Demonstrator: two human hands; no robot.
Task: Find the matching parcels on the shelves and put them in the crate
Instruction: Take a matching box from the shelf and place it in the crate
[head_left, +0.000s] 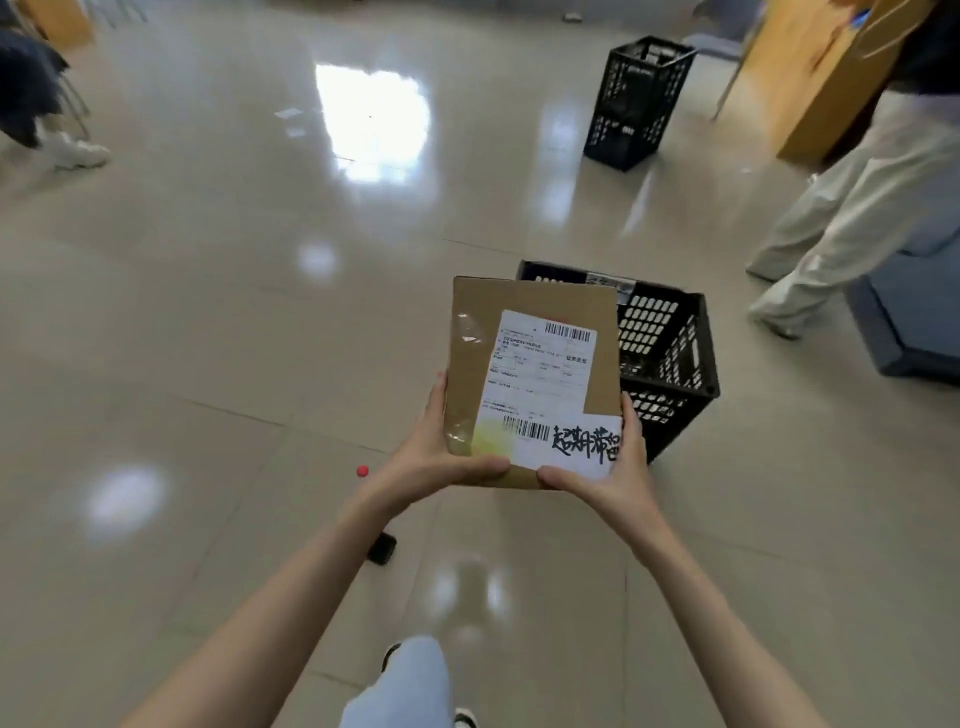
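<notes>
Both hands, left hand (434, 457) and right hand (618, 470), clasp the labelled brown cardboard parcel (535, 374) mid-frame, just before the black plastic lattice crate (670, 364).

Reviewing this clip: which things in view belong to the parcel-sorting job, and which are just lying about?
Part of the job:
- cardboard parcel, held by the left hand and right hand
- nearer black crate, just beyond the parcel

Just lying about:
- farther black crate, standing apart on the floor
- small red object on the floor
- dark flat object on the floor
</notes>
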